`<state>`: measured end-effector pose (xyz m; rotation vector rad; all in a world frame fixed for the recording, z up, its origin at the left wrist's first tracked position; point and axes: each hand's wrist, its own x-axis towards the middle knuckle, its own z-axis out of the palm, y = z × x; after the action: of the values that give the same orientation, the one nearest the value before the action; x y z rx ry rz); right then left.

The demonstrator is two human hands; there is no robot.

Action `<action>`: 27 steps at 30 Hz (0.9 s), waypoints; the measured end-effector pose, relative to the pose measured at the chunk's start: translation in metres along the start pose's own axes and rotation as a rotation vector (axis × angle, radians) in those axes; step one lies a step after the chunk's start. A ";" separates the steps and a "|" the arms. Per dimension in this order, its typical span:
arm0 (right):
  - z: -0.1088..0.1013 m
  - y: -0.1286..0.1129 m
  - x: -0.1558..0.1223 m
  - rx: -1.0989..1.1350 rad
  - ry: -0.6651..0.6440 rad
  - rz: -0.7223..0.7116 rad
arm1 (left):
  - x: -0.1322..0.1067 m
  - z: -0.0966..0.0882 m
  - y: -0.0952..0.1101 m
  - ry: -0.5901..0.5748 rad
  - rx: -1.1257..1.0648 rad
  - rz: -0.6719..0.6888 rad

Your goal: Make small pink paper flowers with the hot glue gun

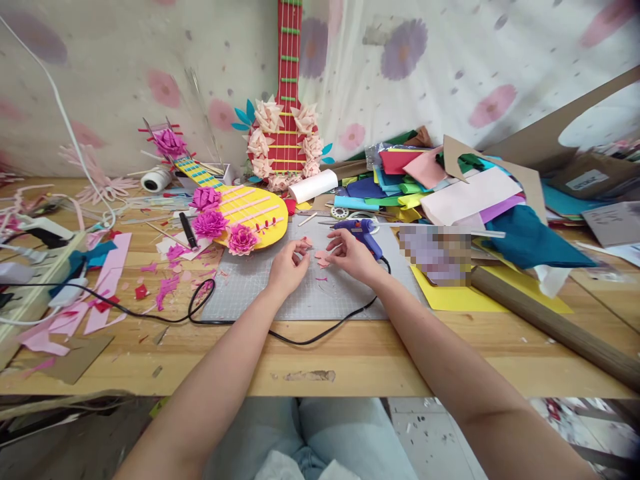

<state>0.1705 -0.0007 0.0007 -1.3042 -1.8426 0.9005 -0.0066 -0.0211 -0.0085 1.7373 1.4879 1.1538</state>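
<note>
While the white label (587, 179) at right is illegible, the left hand (289, 270), angled inward, pinches a pink piece (307, 242) and the right hand (353, 257), fingers bent but parted, stands beside pink petals (321, 256).

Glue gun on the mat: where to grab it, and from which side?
By the handle, I'd say, coming from the picture's right. The glue gun lies with its front end pointing left, and the handle slants right and toward the wearer. Probably mind the black cord, which runs from the handle's end.
</note>
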 end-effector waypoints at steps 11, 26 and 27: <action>0.012 -0.016 -0.007 -0.223 -0.108 -0.238 | 0.001 -0.004 -0.006 -0.167 -0.167 0.058; -0.062 -0.009 -0.015 -0.254 -0.102 0.010 | 0.008 -0.011 0.004 0.045 -0.645 -0.416; -0.074 -0.005 -0.016 -0.315 -0.130 0.091 | 0.008 -0.013 0.006 0.057 -0.714 -0.472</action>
<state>0.2342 -0.0066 0.0408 -1.5617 -2.1046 0.7783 -0.0146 -0.0158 0.0049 0.8294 1.2057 1.2627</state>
